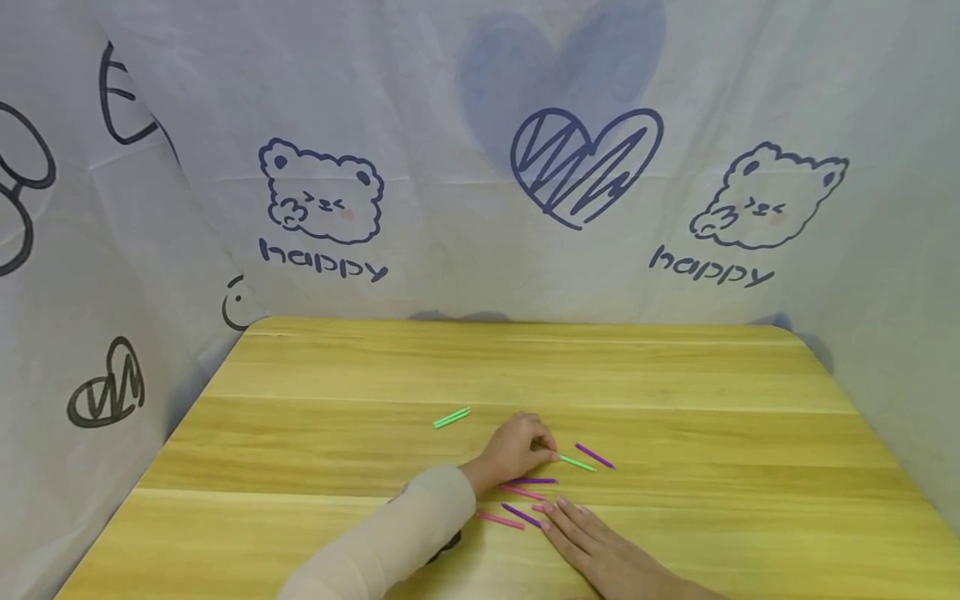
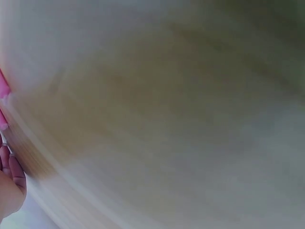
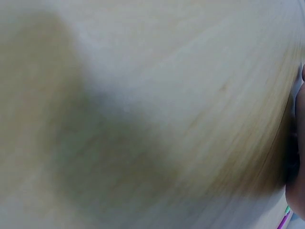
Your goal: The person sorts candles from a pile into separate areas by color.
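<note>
In the head view my left hand (image 1: 519, 450) pinches the near end of a thin green stick (image 1: 577, 463) between thumb and finger. A purple stick (image 1: 595, 456) lies just beyond it. Below the left wrist are a purple stick (image 1: 534, 481) and a pink stick (image 1: 522, 492). My right hand (image 1: 588, 542) lies with straight fingers on the table, its fingertips at the ends of another purple stick (image 1: 521, 515) and a short visible bit of pink stick (image 1: 537, 508). The left hand (image 2: 12, 181) and right hand (image 3: 298, 143) show only at the edges of their wrist views.
Two green sticks (image 1: 452, 418) lie side by side farther back on the wooden table (image 1: 300, 400). One more pink stick (image 1: 500, 521) is beside the left sleeve (image 1: 390, 533). White cloth (image 1: 450, 208) with printed bears and hearts hangs behind and to the left.
</note>
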